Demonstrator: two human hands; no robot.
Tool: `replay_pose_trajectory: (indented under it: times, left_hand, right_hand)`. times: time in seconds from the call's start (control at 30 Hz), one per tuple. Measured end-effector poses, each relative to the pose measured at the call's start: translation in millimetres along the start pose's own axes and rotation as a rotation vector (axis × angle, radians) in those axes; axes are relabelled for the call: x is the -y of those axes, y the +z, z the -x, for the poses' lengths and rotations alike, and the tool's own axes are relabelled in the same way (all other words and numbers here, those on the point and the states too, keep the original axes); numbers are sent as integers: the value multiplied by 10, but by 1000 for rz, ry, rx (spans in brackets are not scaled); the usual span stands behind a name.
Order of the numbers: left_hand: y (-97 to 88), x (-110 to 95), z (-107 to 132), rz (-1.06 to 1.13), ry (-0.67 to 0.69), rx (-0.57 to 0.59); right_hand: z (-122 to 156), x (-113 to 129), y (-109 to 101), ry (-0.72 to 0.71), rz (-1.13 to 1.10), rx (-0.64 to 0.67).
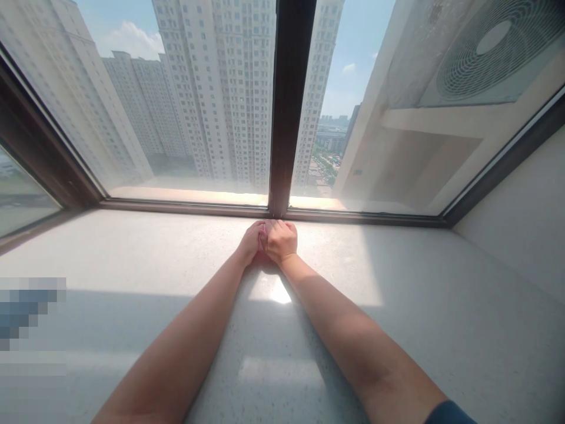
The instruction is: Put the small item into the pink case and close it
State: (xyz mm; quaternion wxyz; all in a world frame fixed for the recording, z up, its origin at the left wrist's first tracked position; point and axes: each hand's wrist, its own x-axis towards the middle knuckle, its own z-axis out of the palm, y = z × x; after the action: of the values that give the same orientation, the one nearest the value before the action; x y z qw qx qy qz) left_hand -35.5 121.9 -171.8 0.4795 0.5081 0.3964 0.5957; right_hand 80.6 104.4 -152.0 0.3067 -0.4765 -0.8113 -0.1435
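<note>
- Pale speckled stone makes up the window sill [397, 282] under both your forearms.
- Your left hand [251, 240] and right hand [281, 240] press together, knuckles touching, at the sill's far edge.
- Each grip is curled narrow; you cannot tell whether anything sits inside.
- Just beyond the hands stands the dark window frame [286, 106], its upright post directly ahead of them.
- Behind the glass, right of the hands, sits an air-conditioner unit [485, 53].
</note>
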Motion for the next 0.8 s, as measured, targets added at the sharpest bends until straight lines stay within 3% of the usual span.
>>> replay_pose_trajectory:
  times: [0.4,0.6,0.8]
  left_hand:
    - [2,-124,76,33,-24,48]
    - [8,-230,130,23,13,64]
    - [-5,-234,137,-91,13,46]
  right_hand:
    - [5,-61,-29,-37,-63,42]
    - [73,-354,-149,-213,-237,103]
    - [117,-578,-218,-139,-466,139]
